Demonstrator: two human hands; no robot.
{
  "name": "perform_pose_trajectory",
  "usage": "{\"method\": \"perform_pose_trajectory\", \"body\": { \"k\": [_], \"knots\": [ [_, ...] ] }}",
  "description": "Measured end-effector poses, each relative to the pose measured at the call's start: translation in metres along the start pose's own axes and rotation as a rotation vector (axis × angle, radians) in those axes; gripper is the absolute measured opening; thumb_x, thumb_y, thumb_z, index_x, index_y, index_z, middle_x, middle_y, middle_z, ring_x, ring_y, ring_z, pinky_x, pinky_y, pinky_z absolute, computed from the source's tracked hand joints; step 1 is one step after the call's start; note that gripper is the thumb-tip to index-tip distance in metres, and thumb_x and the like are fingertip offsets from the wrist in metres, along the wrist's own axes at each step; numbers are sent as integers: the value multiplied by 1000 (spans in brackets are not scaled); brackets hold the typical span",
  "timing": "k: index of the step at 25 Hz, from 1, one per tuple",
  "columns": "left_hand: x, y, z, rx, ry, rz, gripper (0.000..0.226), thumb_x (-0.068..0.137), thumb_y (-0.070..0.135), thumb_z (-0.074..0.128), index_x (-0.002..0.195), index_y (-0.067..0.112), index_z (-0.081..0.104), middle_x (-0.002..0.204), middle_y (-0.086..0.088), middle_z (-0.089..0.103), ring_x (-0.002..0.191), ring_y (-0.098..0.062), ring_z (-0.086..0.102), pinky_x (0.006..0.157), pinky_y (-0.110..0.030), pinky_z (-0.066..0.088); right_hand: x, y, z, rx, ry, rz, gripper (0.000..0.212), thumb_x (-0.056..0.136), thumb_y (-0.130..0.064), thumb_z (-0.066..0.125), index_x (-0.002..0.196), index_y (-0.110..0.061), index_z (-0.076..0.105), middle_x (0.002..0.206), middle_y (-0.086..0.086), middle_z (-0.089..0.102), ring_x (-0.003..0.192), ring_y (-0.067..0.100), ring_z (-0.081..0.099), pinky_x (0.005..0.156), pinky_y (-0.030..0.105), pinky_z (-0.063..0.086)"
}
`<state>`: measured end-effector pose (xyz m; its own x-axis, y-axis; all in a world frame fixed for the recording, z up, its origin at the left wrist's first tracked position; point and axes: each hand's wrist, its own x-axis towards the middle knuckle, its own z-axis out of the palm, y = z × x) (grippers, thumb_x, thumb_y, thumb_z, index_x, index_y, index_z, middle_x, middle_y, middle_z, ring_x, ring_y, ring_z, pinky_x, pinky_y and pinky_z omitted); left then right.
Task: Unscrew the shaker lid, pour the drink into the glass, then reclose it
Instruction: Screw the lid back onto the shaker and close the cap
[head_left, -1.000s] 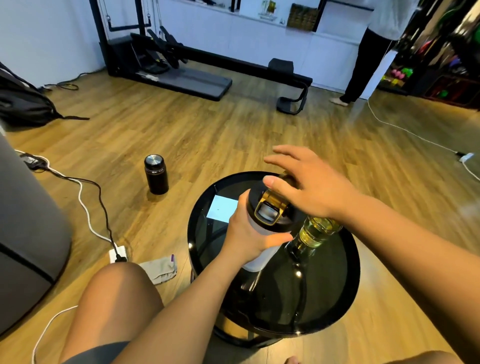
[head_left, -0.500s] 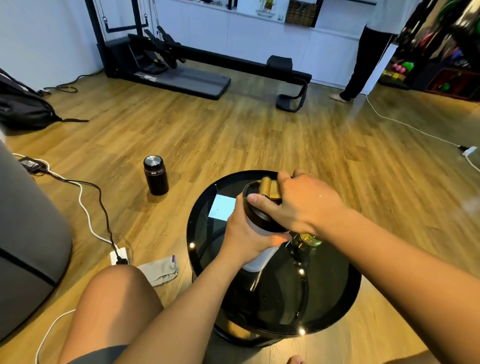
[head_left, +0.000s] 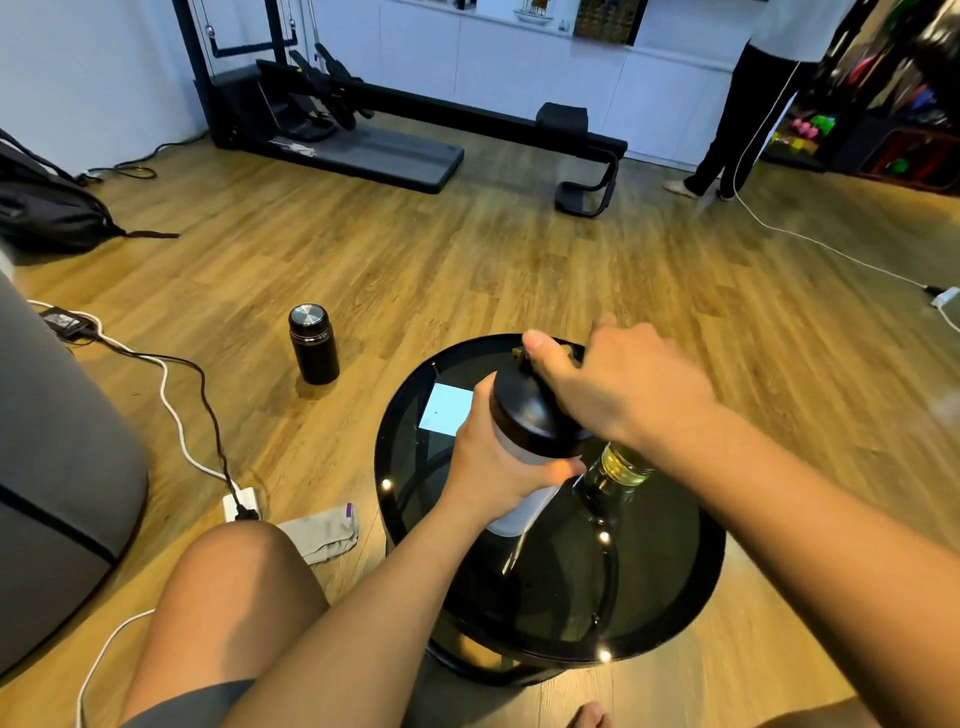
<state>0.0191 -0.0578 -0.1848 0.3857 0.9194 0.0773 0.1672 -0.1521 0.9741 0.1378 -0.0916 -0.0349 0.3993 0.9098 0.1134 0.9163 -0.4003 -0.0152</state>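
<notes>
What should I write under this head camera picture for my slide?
Left hand grips the shaker while right hand twists its black lid beside a glass of yellow drink.

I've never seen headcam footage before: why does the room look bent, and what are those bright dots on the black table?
Head view: the wide lens bows the floorboards near the edges; the dots are lamp glare on the glossy round table; the right hand on the shaker lid looks slightly motion-blurred, the left hand sharper.
</notes>
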Motion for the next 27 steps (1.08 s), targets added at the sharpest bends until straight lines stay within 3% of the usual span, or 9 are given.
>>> {"method": "perform_pose_trajectory", "body": {
  "k": [3,5,7,10,14,17,19,23,27],
  "knots": [
    [0,-1,0,-5,0,23,100,48,42,98,128,48,38,119,22,61,108,16,57,78,0,44,-1,15,-6,105,-164,-377,72,93,-73,33,154,-35,35,152,4,50,138,29,47,103,47,48],
    [0,1,0,0,4,25,102,45,49,95,129,48,39,119,21,61,108,15,57,78,0,44,-8,13,1,392,-260,-389,57,100,-58,37,152,-35,43,159,-3,43,147,20,37,120,42,32],
    [1,2,0,1,15,3,104,43,52,94,130,55,38,120,22,62,109,16,57,78,0,45,-13,2,11,510,-160,-231,65,96,-63,24,143,-30,54,147,1,53,138,26,43,113,43,36],
    [3,0,0,-4,-10,-16,100,46,49,99,109,83,29,109,33,65,102,25,55,72,3,44,-28,-22,17,188,-108,-61,90,87,-78,7,134,-18,54,131,13,56,123,40,49,91,47,43],
    [2,-2,0,-6,-9,6,105,47,45,100,133,50,39,119,24,64,111,6,62,89,-18,54,-5,-4,-11,72,-42,-65,96,83,-87,12,94,-12,70,79,7,68,73,25,65,58,32,44],
    [2,-2,0,-4,-13,28,104,49,43,99,133,44,38,121,25,60,112,10,58,82,-5,48,13,16,-31,172,-218,-315,93,80,-84,42,150,-22,47,138,9,64,125,28,60,99,40,47],
    [2,-1,0,-7,-7,14,101,47,45,97,130,47,39,115,29,62,109,15,57,77,-1,46,8,15,-20,195,-371,-480,95,77,-75,62,156,-30,35,154,0,49,139,22,47,114,37,38],
    [4,0,2,-3,-7,-17,111,46,50,95,137,44,32,111,28,62,104,20,56,73,-2,46,-18,-2,28,303,-98,-191,88,73,-83,54,144,-33,44,137,1,52,126,31,50,93,41,48],
    [6,-2,4,36,-21,-68,95,48,59,90,122,56,30,99,18,65,97,0,65,63,-10,47,-21,-29,38,84,-13,21,90,77,-88,38,135,-19,43,127,17,54,112,44,55,74,40,42]
  ]
}}
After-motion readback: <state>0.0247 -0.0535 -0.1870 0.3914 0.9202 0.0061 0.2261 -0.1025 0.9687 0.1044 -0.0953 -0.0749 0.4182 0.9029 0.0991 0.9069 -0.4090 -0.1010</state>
